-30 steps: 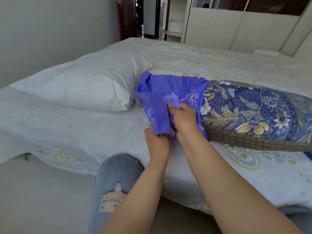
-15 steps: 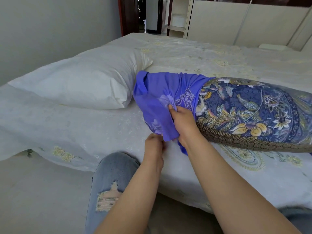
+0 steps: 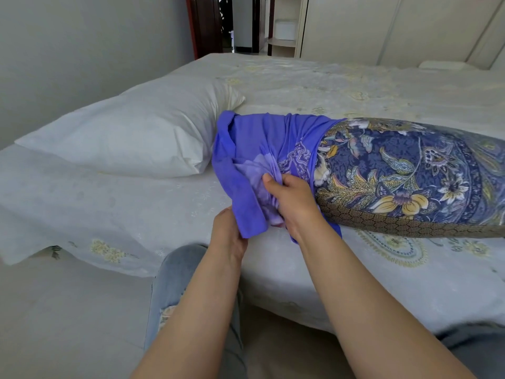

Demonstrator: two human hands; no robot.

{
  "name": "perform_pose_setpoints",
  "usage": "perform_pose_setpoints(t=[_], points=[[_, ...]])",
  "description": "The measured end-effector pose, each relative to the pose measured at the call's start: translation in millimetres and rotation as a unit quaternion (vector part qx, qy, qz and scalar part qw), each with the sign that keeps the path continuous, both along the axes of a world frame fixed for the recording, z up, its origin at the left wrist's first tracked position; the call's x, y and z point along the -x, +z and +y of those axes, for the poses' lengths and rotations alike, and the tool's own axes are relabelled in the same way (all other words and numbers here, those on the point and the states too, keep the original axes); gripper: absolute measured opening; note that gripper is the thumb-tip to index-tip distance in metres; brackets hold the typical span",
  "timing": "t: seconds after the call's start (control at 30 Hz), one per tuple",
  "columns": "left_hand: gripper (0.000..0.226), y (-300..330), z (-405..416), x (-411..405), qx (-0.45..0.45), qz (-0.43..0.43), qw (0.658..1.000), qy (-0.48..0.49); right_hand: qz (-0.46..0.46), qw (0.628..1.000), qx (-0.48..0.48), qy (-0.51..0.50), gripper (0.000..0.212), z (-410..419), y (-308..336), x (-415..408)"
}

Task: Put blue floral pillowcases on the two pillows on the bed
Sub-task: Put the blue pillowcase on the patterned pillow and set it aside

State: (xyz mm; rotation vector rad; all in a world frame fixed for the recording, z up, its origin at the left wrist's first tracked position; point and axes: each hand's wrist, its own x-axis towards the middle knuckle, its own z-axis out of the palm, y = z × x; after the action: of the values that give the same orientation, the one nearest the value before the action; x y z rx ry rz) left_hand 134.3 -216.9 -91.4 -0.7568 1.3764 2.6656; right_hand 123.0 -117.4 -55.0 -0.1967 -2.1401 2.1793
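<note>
A blue floral pillowcase (image 3: 396, 170) is seen drawn over a pillow lying on the bed (image 3: 300, 86), to the right of the bare white pillow (image 3: 131, 135) and just touching its near corner. The body of the case is dark blue, printed with yellow, cream and lilac flowers and leaves; a brown honeycomb-patterned band runs along its near edge. The open end is plain violet-blue cloth (image 3: 259, 143), bunched and creased, with a pale lilac inner patch and a strip of scrolled ornament.

The violet cloth is gripped by the right hand (image 3: 292, 201), fingers curled into the folds, thumb on top. The hanging flap is held from below by the left hand (image 3: 228, 233); its fingers are hidden under the cloth, so their curl cannot be told exactly.

No writing or labels can be read.
</note>
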Motion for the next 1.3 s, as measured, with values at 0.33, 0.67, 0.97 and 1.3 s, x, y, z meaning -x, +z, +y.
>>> perform_pose_setpoints(t=[0.33,0.67,0.97,1.3], points=[[0.022,-11.9,0.9,-7.1,0.072,0.061,0.996,-0.007,0.127,0.931,-0.321,-0.122,0.016,-10.2,-0.5,-20.5],[0.029,1.4,-11.2,32.1,0.121,-0.023,0.990,-0.061,-0.038,0.978,0.200,-0.035,0.021,-7.7,3.6,4.5],[0.036,2.0,-31.7,20.0,0.028,0.047,0.996,-0.071,0.067,0.990,-0.115,-0.035,0.045,-2.3,-5.8,7.0],[0.020,2.5,-15.2,9.8,0.148,0.105,0.983,-0.007,0.096,0.975,-0.135,-0.149,0.019,12.6,-32.2,-12.9]])
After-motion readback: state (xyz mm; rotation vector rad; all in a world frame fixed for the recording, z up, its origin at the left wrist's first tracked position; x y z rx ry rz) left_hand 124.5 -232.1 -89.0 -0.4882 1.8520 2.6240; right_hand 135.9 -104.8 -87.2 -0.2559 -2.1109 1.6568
